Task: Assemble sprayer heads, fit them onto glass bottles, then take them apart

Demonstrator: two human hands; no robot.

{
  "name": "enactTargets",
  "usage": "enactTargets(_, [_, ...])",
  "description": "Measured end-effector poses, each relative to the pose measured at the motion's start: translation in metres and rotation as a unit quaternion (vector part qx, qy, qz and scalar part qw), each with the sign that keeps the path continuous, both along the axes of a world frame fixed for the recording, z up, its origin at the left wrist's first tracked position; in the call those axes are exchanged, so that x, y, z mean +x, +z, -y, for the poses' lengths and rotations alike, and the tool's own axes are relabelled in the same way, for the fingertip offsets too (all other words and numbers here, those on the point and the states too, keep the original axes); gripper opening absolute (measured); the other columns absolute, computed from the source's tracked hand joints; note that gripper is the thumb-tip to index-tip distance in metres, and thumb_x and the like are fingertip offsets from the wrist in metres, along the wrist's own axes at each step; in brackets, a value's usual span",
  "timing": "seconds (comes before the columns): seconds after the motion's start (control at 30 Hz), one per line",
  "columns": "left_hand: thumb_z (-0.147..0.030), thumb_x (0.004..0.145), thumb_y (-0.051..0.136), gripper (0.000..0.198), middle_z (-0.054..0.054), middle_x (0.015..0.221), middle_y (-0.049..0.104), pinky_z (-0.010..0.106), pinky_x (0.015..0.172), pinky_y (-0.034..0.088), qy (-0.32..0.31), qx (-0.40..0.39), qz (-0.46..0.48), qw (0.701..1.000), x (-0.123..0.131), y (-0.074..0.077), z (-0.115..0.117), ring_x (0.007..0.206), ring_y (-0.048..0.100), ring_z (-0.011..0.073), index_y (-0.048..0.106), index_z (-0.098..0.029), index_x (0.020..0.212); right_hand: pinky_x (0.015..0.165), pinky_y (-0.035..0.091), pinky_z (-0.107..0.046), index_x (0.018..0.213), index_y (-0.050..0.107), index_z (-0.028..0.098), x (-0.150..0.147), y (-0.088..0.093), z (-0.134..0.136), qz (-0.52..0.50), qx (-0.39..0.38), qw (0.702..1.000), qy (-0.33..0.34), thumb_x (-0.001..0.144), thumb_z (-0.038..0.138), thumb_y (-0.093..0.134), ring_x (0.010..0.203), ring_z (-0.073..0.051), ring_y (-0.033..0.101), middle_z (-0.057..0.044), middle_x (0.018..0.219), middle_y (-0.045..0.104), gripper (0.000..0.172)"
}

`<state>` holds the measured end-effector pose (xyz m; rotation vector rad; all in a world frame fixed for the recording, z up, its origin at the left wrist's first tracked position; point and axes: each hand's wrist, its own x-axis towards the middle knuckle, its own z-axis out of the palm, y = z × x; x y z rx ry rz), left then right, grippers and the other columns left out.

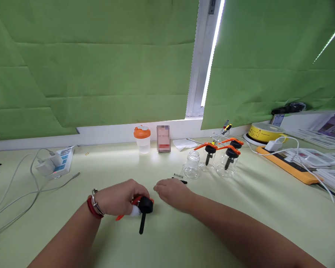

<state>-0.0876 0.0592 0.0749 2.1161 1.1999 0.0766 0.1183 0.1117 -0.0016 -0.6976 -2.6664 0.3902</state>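
Observation:
My left hand (120,199) is closed around an orange and black pump-spout head (143,207), whose black tube hangs down towards the table. To its right, my right hand (173,191) rests low on the pale green table (184,238), fingers curled in a pinch on something too small to make out. A small spring (178,175) and a short black piece (183,181) lie just beyond that hand. Further back stand three clear glass bottles: one with no top (191,165) and two fitted with orange and black spouts (228,160).
An orange-lidded cup (142,139) and a small box (163,139) stand by the window sill. A white power strip (56,163) with cables lies at the left. At the right are a yellow round tin (264,133), an orange tray (293,167), a charger cable and clear plastic cases.

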Motion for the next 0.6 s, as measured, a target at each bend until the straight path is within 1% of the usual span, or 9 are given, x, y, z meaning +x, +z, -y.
enactTargets(0.03, [-0.019,0.064,0.053,0.024,-0.003,0.07,0.061,0.021,0.052,0.039,0.018,-0.014,0.003,1.0,-0.009,0.001,-0.003,0.06,0.052,0.0129,0.064,-0.022,0.086,0.071,0.043,-0.03,0.093,0.058,0.015,-0.005,-0.001,-0.001,0.078,0.071,0.994,0.023,0.08,0.007,0.044,0.081,-0.018,0.057,-0.009,0.092,0.062,0.021])
enactTargets(0.1, [-0.022,0.067,0.052,0.023,-0.002,0.071,0.059,0.022,0.053,0.038,0.051,-0.012,-0.011,0.999,-0.023,0.0,-0.01,0.061,0.051,0.0133,0.063,-0.021,0.087,0.066,0.042,-0.03,0.091,0.058,0.012,-0.013,-0.005,-0.003,0.185,0.156,0.97,0.038,0.076,0.003,0.044,0.077,-0.019,0.056,-0.011,0.089,0.06,0.022])
enactTargets(0.2, [-0.023,0.064,0.053,0.017,-0.002,0.068,0.054,0.024,0.053,0.036,0.104,0.028,-0.049,0.993,-0.035,-0.011,-0.019,0.059,0.047,0.0131,0.06,-0.02,0.079,0.064,0.041,-0.029,0.089,0.058,0.012,-0.016,-0.008,-0.004,0.207,0.172,0.963,0.014,0.075,0.003,0.046,0.078,-0.02,0.055,-0.011,0.088,0.06,0.02])
enactTargets(0.3, [-0.023,0.063,0.054,0.016,-0.001,0.071,0.053,0.024,0.053,0.034,0.124,0.054,-0.052,0.989,-0.031,-0.02,-0.022,0.06,0.045,0.0135,0.057,-0.02,0.078,0.067,0.04,-0.027,0.091,0.058,0.015,-0.013,-0.006,0.0,0.103,0.088,0.99,-0.04,0.082,0.008,0.043,0.081,-0.018,0.054,-0.008,0.089,0.06,0.018])
enactTargets(0.37, [-0.025,0.065,0.054,0.016,-0.001,0.072,0.053,0.024,0.053,0.034,0.126,0.079,-0.032,0.988,-0.02,-0.023,-0.02,0.06,0.044,0.0135,0.055,-0.02,0.08,0.062,0.039,-0.024,0.087,0.057,0.016,-0.012,-0.004,0.007,0.007,-0.033,0.996,-0.084,0.09,0.021,0.036,0.074,-0.015,0.054,-0.006,0.081,0.061,0.022])
enactTargets(0.43, [-0.026,0.068,0.052,0.014,-0.002,0.069,0.051,0.023,0.052,0.033,0.126,0.117,-0.011,0.985,-0.007,-0.023,-0.018,0.059,0.043,0.0132,0.052,-0.021,0.081,0.053,0.036,-0.021,0.08,0.056,0.016,-0.013,-0.003,0.013,-0.057,-0.194,0.974,-0.1,0.092,0.037,0.032,0.06,-0.011,0.049,-0.003,0.071,0.059,0.034])
enactTargets(0.5, [-0.026,0.069,0.052,0.011,-0.003,0.067,0.049,0.023,0.051,0.032,0.127,0.144,0.0,0.981,0.003,-0.023,-0.015,0.058,0.041,0.0127,0.049,-0.021,0.079,0.046,0.031,-0.02,0.073,0.054,0.016,-0.015,-0.002,0.015,-0.082,-0.317,0.939,-0.102,0.089,0.043,0.036,0.05,-0.009,0.043,0.0,0.063,0.056,0.036])
enactTargets(0.53, [-0.026,0.07,0.051,0.01,-0.003,0.066,0.049,0.023,0.05,0.032,0.134,0.146,0.004,0.98,0.005,-0.023,-0.015,0.056,0.041,0.0124,0.047,-0.021,0.078,0.045,0.03,-0.019,0.07,0.054,0.016,-0.014,-0.001,0.014,-0.094,-0.343,0.928,-0.111,0.087,0.043,0.04,0.048,-0.008,0.041,0.0,0.061,0.055,0.035])
enactTargets(0.6, [-0.029,0.073,0.05,0.01,-0.003,0.065,0.048,0.022,0.048,0.032,0.161,0.13,0.012,0.978,0.005,-0.024,-0.017,0.053,0.043,0.0118,0.044,-0.021,0.075,0.045,0.028,-0.02,0.066,0.053,0.016,-0.01,0.005,0.008,-0.123,-0.322,0.925,-0.159,0.084,0.04,0.045,0.047,-0.008,0.04,0.001,0.057,0.051,0.03])
